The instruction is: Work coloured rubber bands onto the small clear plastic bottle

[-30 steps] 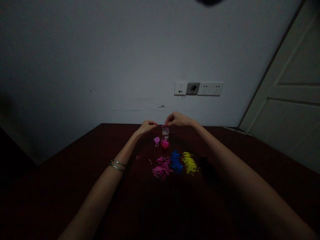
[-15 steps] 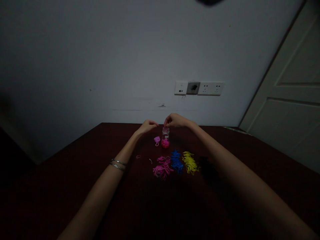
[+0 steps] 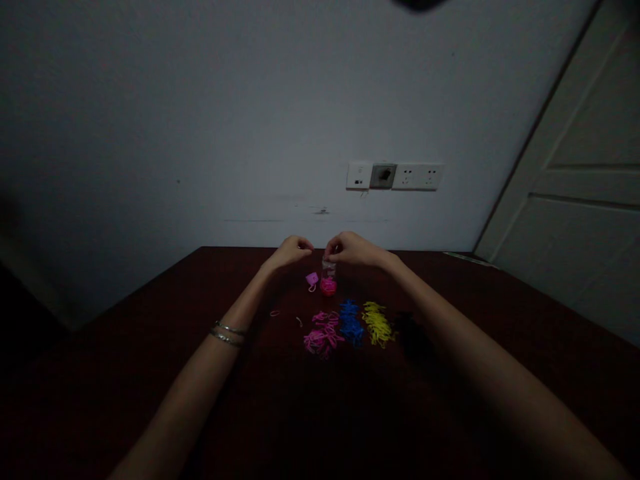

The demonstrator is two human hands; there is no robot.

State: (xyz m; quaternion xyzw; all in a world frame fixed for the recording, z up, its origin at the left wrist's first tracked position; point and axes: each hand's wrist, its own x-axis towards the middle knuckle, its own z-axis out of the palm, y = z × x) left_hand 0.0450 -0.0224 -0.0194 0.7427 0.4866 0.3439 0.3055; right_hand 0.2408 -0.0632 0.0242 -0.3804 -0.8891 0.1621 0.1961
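Observation:
A small clear jar [image 3: 329, 272] stands upright near the back of the dark table, with pink rubber bands [image 3: 329, 287] in its bottom. My right hand [image 3: 350, 249] is over its mouth, fingertips pinched together at the rim; what they hold is too small to make out. My left hand [image 3: 291, 251] hovers just left of the jar, thumb and fingers brought together, anything between them too dim to see. Beside the jar lies a pink-purple cap [image 3: 312, 278] with a pale loop below it.
In front of the jar lie piles of pink bands [image 3: 323, 339], blue bands [image 3: 351, 325], yellow bands [image 3: 379, 325] and a very dark heap [image 3: 413, 335]. A single loose band [image 3: 275, 313] lies to the left. Behind is a wall with sockets [image 3: 415, 177].
My right hand has come down slightly onto the jar's mouth, its fingers now covering the rim. My left hand's fingers have curled a little more. The view has shifted slightly.

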